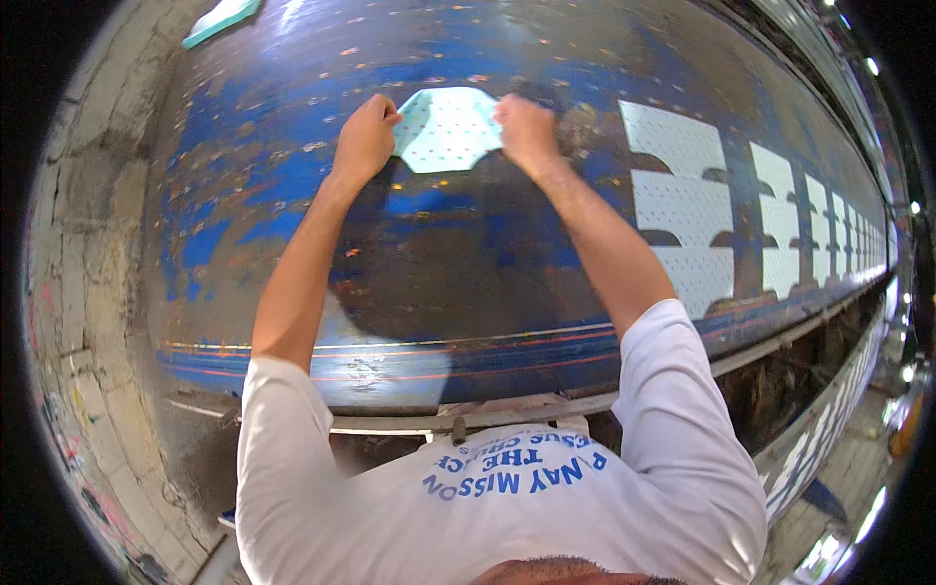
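Observation:
Over the far part of the table, a pale mint cut fabric piece (pixel 448 132) printed with small dark and pinkish spots is stretched between my two hands. My left hand (pixel 367 139) has its fingers closed on the left edge. At the opposite edge, my right hand (pixel 526 132) pinches the cloth, its fingers somewhat blurred. The piece has curved cut-outs at its lower corners. Whether its lower edge touches the table, I cannot tell.
The long table (pixel 419 273) has a worn blue and brown surface with scattered flecks. Similar pale spotted pieces (pixel 682 210) lie in rows along it to the right. A mint stack (pixel 222 18) sits at the far left corner. A cracked wall or floor (pixel 97 292) borders the left end.

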### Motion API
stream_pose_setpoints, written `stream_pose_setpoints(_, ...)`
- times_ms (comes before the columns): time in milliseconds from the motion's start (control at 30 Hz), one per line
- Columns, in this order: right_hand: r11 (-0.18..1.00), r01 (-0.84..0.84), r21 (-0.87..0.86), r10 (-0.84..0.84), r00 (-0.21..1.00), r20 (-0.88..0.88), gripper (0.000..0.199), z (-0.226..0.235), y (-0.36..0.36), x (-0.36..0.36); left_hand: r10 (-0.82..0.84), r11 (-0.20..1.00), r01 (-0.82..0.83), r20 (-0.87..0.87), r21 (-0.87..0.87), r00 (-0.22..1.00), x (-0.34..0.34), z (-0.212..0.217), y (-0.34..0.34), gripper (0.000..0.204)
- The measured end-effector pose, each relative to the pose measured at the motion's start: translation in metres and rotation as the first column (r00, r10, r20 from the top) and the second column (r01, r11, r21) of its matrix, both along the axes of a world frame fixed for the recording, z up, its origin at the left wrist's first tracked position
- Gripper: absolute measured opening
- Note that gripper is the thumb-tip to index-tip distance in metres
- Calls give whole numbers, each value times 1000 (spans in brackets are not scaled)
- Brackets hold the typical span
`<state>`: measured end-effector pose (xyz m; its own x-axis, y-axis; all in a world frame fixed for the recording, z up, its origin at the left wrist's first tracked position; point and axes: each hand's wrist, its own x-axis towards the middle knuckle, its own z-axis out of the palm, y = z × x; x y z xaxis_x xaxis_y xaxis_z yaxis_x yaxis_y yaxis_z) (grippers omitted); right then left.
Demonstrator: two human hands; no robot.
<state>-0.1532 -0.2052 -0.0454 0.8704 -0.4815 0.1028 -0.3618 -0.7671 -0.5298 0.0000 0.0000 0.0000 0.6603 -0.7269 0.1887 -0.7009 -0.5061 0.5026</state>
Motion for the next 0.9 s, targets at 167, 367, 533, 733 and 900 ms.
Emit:
stream_pose_setpoints(167, 916, -107, 387, 41, 984, 175, 17, 24, 38, -103, -342, 909, 199, -385, -365, 857, -143, 50, 29, 8)
stream_pose_setpoints(367, 828, -33, 560, -256, 866, 429, 13, 38, 17, -231, -592, 749, 313, -378, -584, 712, -229, 96, 57, 10)
stream_pose_setpoints(533, 710, 411, 571, -634, 727, 265, 11, 41, -42, -366, -655, 737, 344, -489, -581, 577, -287, 101, 38, 16)
stream_pose_setpoints(733, 692, 532, 489, -686, 695, 215, 15, 49, -100, -506, -491, 871, 258, -713, -419, 501, -394, 81, -18, 15)
stream_pose_setpoints(900, 725, 509, 464, -658, 711, 249, 16, 57, -166, -570, -354, 927, 146, -674, -346, 648, -445, 62, -78, 12)
